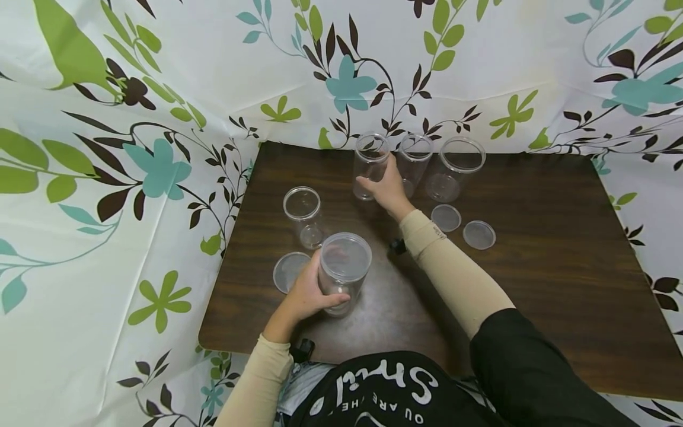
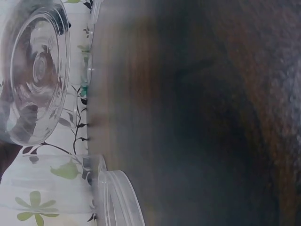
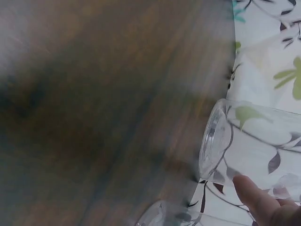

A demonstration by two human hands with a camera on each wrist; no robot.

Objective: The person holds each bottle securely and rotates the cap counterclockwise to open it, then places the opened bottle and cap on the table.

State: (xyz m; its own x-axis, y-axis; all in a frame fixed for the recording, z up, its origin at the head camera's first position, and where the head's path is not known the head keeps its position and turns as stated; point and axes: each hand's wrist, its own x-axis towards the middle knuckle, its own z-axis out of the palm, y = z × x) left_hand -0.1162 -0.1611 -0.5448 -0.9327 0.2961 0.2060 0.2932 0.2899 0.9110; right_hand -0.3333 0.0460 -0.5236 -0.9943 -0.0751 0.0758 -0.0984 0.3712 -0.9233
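My left hand (image 1: 306, 293) grips a clear plastic jar (image 1: 341, 290) around its side, with a translucent lid (image 1: 345, 256) over its top. The left wrist view shows this jar's ringed base (image 2: 40, 70) tilted and raised off the table. At the back of the table, my right hand (image 1: 389, 188) holds another clear jar (image 1: 365, 169), which has no lid. Its thumb lies along the near side, seen also against the jar (image 3: 254, 141) in the right wrist view. Whether that jar touches the table I cannot tell.
Beside the right hand stand a narrow open jar (image 1: 417, 155) and a wider one (image 1: 447, 178). Two lids (image 1: 446, 218) (image 1: 479, 235) lie before them. Leftward are an open jar (image 1: 305, 216) and a flat lid (image 1: 288, 271). Patterned cloth (image 1: 299, 77) borders the brown table (image 1: 555, 267).
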